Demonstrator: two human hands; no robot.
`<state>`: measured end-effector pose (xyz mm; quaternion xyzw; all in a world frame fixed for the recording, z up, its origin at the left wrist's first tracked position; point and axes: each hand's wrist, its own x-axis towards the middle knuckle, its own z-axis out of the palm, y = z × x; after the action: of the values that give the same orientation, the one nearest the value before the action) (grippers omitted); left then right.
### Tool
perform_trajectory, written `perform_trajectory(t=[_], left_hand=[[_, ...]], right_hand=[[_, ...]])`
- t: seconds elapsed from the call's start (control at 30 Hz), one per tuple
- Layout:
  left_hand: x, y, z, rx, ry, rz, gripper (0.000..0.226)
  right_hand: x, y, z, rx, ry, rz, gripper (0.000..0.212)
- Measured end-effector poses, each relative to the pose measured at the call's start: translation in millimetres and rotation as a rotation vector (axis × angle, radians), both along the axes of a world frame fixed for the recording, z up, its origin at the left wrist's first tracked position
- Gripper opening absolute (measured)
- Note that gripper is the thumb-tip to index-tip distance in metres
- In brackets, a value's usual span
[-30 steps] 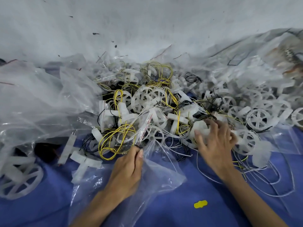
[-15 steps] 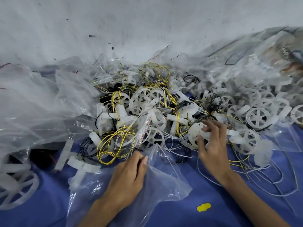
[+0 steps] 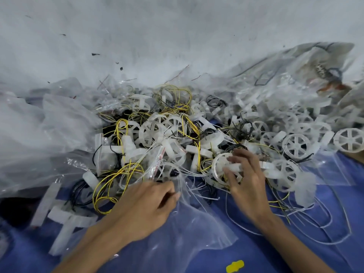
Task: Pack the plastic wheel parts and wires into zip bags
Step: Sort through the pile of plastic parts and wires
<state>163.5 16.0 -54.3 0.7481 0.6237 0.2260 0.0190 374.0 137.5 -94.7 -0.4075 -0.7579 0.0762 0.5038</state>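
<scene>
A heap of white plastic wheels and cross pieces (image 3: pixel 165 134) tangled with yellow, black and white wires lies across the blue cloth. My left hand (image 3: pixel 145 209) pinches the mouth edge of a clear zip bag (image 3: pixel 189 233) that lies flat in front of me. My right hand (image 3: pixel 244 184) curls its fingers and thumb round a white spoked wheel (image 3: pixel 220 166) at the heap's near edge. A coil of yellow wire (image 3: pixel 116 184) lies just left of my left hand.
Crumpled clear plastic sheeting (image 3: pixel 49 134) covers the left side and more bagged parts (image 3: pixel 295 85) lie at the back right. Loose wheels (image 3: pixel 297 144) spread to the right. White wire loops (image 3: pixel 325 223) and a yellow scrap (image 3: pixel 235 266) lie on the blue cloth (image 3: pixel 295 253).
My right hand has closed round the white wheel and tipped it up out of the heap. My left hand has stayed on the bag's mouth.
</scene>
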Motion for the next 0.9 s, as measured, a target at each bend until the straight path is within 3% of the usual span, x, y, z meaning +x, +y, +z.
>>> perform_trajectory(t=[0.23, 0.4, 0.53, 0.6, 0.67, 0.8, 0.9], left_hand=[[98, 95, 59, 0.135, -0.059, -0.073, 0.028], [95, 146, 91, 0.16, 0.417, -0.34, 0.026], [24, 96, 60, 0.008, 0.566, -0.438, 0.035], [-13, 57, 34, -0.032, 0.584, -0.38, 0.045], [-32, 24, 16, 0.047, 0.595, -0.299, 0.042], [-24, -7, 3, 0.256, 0.453, -0.285, 0.037], [-4, -12, -4, 0.198, 0.357, -0.276, 0.037]], right_hand=[[-2, -2, 4, -0.004, -0.021, -0.013, 0.031], [-1, 1, 1, 0.016, -0.029, -0.051, 0.015], [-1, 3, -3, 0.004, -0.004, -0.022, 0.014], [-2, 4, -4, 0.004, 0.001, -0.018, 0.014], [-3, 4, -4, 0.007, 0.004, -0.018, 0.015], [-2, 3, -3, -0.016, 0.007, -0.012, 0.014], [-1, 1, -1, -0.037, 0.028, 0.003, 0.014]])
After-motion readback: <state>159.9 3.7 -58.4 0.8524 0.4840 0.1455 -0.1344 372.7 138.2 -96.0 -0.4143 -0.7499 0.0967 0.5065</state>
